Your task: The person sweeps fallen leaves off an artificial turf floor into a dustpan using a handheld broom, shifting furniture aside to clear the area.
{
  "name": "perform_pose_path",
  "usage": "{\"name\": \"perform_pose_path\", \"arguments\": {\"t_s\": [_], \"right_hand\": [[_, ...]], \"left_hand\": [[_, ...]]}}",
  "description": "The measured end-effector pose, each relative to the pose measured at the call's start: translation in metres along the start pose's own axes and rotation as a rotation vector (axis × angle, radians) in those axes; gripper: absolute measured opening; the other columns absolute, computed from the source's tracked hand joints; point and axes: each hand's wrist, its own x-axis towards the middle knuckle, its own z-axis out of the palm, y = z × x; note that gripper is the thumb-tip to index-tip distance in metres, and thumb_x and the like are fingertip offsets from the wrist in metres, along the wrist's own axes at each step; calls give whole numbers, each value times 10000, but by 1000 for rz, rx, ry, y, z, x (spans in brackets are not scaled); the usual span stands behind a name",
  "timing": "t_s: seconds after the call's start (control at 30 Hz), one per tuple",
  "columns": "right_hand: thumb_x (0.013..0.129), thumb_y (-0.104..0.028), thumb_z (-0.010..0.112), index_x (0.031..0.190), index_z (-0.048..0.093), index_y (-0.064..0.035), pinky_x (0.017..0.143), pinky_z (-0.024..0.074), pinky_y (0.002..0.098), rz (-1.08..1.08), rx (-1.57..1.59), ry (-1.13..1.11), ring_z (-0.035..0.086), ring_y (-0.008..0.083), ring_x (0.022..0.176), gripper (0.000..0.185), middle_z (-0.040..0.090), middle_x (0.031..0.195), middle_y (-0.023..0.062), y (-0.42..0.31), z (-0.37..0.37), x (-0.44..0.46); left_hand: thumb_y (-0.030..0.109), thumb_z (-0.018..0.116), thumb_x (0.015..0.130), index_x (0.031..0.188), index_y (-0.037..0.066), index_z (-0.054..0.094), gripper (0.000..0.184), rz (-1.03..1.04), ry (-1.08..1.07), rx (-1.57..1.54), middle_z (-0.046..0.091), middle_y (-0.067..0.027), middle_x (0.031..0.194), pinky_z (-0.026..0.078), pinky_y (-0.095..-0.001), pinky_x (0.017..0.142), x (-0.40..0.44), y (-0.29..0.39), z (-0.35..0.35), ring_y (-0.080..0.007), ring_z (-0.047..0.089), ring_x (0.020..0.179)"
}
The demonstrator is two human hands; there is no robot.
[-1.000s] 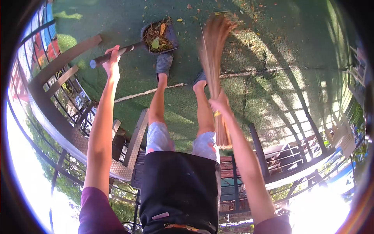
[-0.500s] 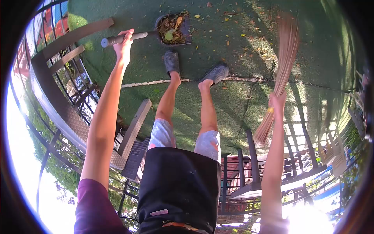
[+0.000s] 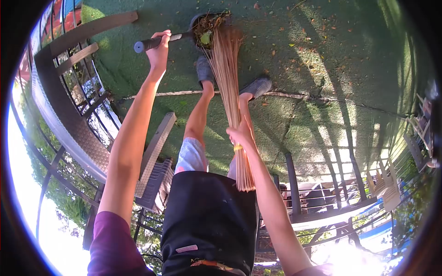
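Observation:
My left hand (image 3: 159,46) is closed round the handle of a long-handled dustpan (image 3: 195,25), up and to the left of my feet. Dry leaves and a green leaf (image 3: 205,37) lie heaped in the pan. My right hand (image 3: 240,134) grips a stick broom (image 3: 225,78) near its yellow binding, in front of my right leg. The broom's bristle tips reach the pan's right side and the leaves there. They partly cover the pan's opening, so I cannot tell whether they touch its edge.
Scattered leaves (image 3: 313,60) lie on the green floor (image 3: 276,50) to the right. A pale crack line (image 3: 304,96) crosses it. My feet stand in grey clogs (image 3: 258,87) just below the pan. Dark curved furniture (image 3: 69,41) and railings stand at the left, chairs (image 3: 386,188) at the right.
My right hand has swung the broom leftward from the right side, bringing its bristles to the dustpan. My left hand and the dustpan have shifted slightly right and up.

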Motion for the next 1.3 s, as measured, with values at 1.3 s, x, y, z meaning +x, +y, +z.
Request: {"name": "perform_pose_path", "arguments": {"t_s": [1.3], "right_hand": [[694, -8, 667, 1351, 349, -28, 603, 551, 340, -201, -384, 239, 661, 250, 788, 730, 620, 1077, 229, 16, -106, -34]], "left_hand": [[101, 653, 838, 911, 82, 675, 79, -126, 100, -180, 691, -15, 1009, 483, -223, 654, 2, -31, -81, -52, 571, 785]]}}
